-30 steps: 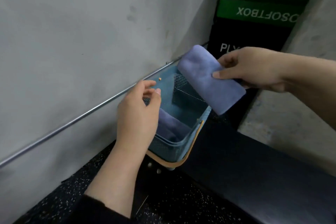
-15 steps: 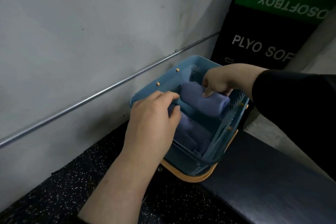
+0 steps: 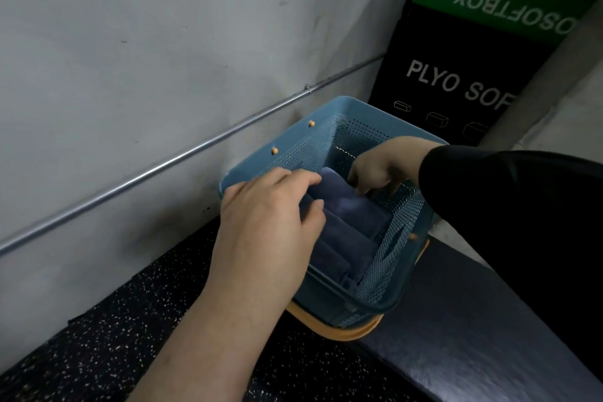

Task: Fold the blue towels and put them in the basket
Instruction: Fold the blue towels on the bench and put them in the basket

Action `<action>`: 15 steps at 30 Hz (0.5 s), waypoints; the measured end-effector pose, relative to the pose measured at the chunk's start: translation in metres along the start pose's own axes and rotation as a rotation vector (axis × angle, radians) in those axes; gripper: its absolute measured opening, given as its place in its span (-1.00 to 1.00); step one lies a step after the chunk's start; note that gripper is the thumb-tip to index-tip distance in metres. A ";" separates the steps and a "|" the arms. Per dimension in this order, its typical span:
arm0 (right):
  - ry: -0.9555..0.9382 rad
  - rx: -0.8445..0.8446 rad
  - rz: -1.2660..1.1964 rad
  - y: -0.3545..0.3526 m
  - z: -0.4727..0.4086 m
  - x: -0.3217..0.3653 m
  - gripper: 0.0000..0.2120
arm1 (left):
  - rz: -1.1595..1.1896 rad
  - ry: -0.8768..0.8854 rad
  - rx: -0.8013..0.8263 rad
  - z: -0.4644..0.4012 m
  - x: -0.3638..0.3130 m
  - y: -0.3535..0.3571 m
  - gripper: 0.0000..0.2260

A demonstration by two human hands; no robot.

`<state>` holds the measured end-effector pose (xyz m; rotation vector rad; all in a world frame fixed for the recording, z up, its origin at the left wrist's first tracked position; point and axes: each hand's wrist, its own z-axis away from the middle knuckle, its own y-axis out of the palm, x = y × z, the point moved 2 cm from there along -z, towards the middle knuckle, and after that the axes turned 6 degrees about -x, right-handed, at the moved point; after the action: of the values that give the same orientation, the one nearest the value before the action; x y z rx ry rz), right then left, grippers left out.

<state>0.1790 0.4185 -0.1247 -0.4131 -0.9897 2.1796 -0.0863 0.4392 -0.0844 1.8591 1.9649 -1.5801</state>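
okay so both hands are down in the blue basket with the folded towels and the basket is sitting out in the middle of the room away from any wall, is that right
Not quite. Both hands, the left hand and the right hand, are indeed down in the blue basket with the folded towels, but the basket is not out in the middle of the room: the head view shows it right beside the grey wall.

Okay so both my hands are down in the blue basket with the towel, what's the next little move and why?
Probably let go with the right hand and lift it out. The folded towel already lies inside the basket, on the other folded towels, with the right hand's fingers curled at its far end. The left hand rests on its near end, so it should stay folded.
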 end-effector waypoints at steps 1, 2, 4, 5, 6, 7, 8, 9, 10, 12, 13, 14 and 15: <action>-0.025 -0.035 0.051 -0.004 0.003 0.000 -0.71 | 0.002 -0.002 0.002 0.000 -0.001 -0.001 -0.78; -0.062 -0.092 0.112 -0.009 0.006 0.001 -0.71 | 0.009 -0.005 0.005 0.000 -0.002 -0.001 -0.77; -0.146 -0.270 0.203 -0.022 0.018 0.001 -0.69 | 0.025 -0.026 0.021 -0.001 -0.006 -0.002 -0.76; -0.182 -0.370 0.197 -0.029 0.025 0.001 -0.69 | 0.028 -0.043 0.033 -0.001 -0.009 -0.002 -0.75; -0.209 -0.463 0.146 -0.035 0.034 -0.001 -0.70 | 0.030 -0.053 0.040 -0.001 -0.013 -0.002 -0.75; -0.233 -0.556 0.068 -0.040 0.045 -0.005 -0.71 | 0.037 -0.051 0.039 -0.001 -0.019 -0.001 -0.75; -0.252 -0.657 -0.019 -0.045 0.058 -0.009 -0.72 | 0.048 -0.046 0.033 -0.001 -0.025 0.001 -0.76; -0.258 -0.764 -0.115 -0.050 0.074 -0.014 -0.72 | 0.065 -0.042 0.025 0.000 -0.032 0.002 -0.76; -0.268 -0.868 -0.210 -0.052 0.091 -0.021 -0.73 | 0.086 -0.038 0.017 0.001 -0.039 0.003 -0.76; -0.313 -1.022 -0.405 -0.049 0.134 -0.040 -0.75 | 0.129 -0.009 -0.014 0.004 -0.057 0.007 -0.77; -0.339 -1.077 -0.498 -0.042 0.159 -0.051 -0.75 | 0.156 0.016 -0.034 0.006 -0.067 0.009 -0.78; -0.351 -1.120 -0.562 -0.032 0.185 -0.064 -0.76 | 0.191 0.043 -0.052 0.009 -0.078 0.012 -0.80; -0.343 -1.153 -0.594 -0.018 0.211 -0.078 -0.77 | 0.226 0.078 -0.070 0.012 -0.091 0.016 -0.81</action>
<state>0.1296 0.2595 0.0283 -0.1863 -2.1868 0.9904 -0.0549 0.3608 -0.0453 2.0577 1.7380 -1.3795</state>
